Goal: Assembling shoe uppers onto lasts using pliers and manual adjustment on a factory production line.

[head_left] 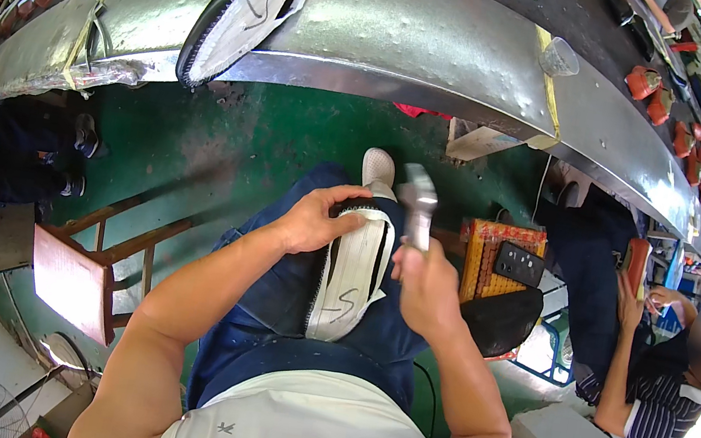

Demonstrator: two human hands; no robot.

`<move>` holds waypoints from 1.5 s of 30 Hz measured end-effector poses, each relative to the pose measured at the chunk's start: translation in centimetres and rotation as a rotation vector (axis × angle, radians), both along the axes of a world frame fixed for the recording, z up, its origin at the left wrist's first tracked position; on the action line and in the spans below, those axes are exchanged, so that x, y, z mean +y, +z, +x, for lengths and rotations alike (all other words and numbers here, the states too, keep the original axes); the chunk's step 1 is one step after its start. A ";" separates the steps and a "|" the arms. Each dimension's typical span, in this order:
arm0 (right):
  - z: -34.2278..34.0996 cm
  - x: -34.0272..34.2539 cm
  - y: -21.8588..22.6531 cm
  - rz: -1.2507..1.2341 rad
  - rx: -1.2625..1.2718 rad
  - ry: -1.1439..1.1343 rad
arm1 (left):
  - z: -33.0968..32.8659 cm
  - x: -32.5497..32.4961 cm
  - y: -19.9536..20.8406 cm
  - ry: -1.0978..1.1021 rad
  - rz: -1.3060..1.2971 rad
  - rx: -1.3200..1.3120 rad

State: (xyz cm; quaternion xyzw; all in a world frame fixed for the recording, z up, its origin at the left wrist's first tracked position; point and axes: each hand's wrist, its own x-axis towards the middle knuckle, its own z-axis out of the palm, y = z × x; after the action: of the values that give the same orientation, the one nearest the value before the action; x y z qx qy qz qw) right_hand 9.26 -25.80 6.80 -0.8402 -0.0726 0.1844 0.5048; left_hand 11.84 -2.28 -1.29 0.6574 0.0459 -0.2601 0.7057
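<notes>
A black shoe upper with a white insole (350,279) lies sole-up across my lap, a dark handwritten mark on its heel half. My left hand (314,218) is closed round its far end, thumb on the white face and fingers over the edge. In my right hand (426,291) is a hammer (420,198), gripped by its handle. Slightly blurred, the hammer's metal head is raised just right of the shoe's far end. A similar unfinished shoe (249,20) rests sole-up on the metal-covered bench (425,38), overhanging its near edge.
A wooden stool (75,281) stands at left. On my right, a black phone (519,264) lies on a woven seat (486,286) beside a dark pouch-like object (501,321). A seated co-worker (663,388) at far right holds a reddish-brown item. A clear cup (560,58) sits on the bench.
</notes>
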 end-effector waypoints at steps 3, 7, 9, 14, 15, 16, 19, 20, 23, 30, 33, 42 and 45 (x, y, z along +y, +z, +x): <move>2.8 -0.2 -2.1 -0.396 0.242 0.328 | -0.6 0.2 -1.1 -0.045 -0.004 -0.063; 1.4 1.2 1.4 -0.060 -0.030 0.021 | -0.3 0.6 -0.6 -0.060 -0.094 0.011; 0.4 1.2 -3.0 -0.327 0.001 0.172 | 0.0 0.6 -1.2 -0.108 -0.001 -0.016; -0.2 -0.5 -1.3 -0.128 0.329 0.215 | -1.7 1.0 -1.1 -0.081 -0.098 -0.024; -1.7 -0.6 -2.9 -0.202 0.208 0.113 | -3.6 0.6 -2.2 -0.016 0.126 -0.054; -2.5 -0.5 -3.9 -0.202 0.205 0.110 | -4.9 0.1 -2.7 0.043 0.346 -0.088; -4.7 0.3 -6.9 -0.237 0.165 -0.112 | -7.2 -1.1 -1.1 0.008 0.457 -0.067; -5.3 0.1 -7.9 -0.235 0.177 -0.107 | -8.0 -1.3 -0.7 0.017 0.429 -0.027; -5.5 -0.7 -8.5 -0.200 0.203 -0.080 | -10.9 -2.0 -2.1 0.142 0.314 -0.094; -7.4 -5.3 -3.9 -0.171 0.410 0.066 | -13.2 -1.4 -1.3 -0.060 0.288 0.049; -8.1 -6.4 -1.1 -0.359 0.203 0.373 | -14.6 -1.8 -1.8 -0.087 0.250 -0.002; -5.3 -2.1 2.6 -0.800 -0.040 0.950 | -15.9 -3.2 -3.8 0.021 -0.137 0.048; -6.8 -2.5 -0.4 -0.595 -0.129 0.772 | -15.4 -5.6 -4.2 0.460 -0.053 0.167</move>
State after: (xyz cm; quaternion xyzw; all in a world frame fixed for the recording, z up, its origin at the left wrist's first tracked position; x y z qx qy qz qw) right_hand 2.42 -28.30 6.44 -0.8694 -0.3539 0.3184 0.1325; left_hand -3.60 -7.87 -5.44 0.5874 0.2456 -0.1470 0.7570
